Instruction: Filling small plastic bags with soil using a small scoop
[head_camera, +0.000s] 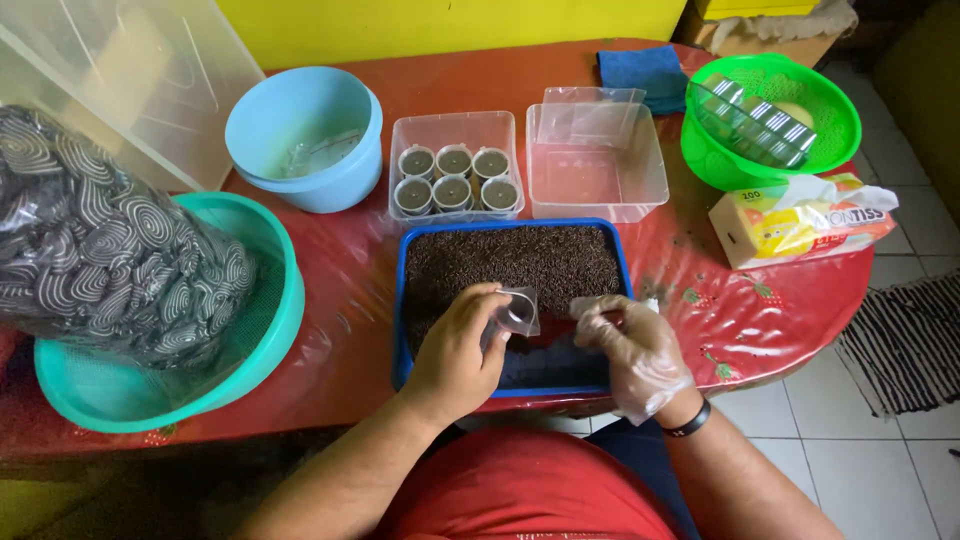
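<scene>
A blue tray (401, 300) full of dark soil sits at the table's near edge. Over it, my left hand (455, 350) holds a small clear plastic cup (517, 312), tilted. My right hand (635, 350), in a thin clear glove, hovers beside the cup over the tray's right half, fingers curled; I cannot tell whether it pinches soil. Behind the tray stands a clear box (455, 130) with several small cups filled with soil.
An empty clear box (650, 185) with a lid stands at the back right. A green basket (830, 150), a tissue pack (800, 225), a blue cloth (640, 70), a light blue bowl (345, 180), and a teal basket (285, 320) holding a patterned bag surround them.
</scene>
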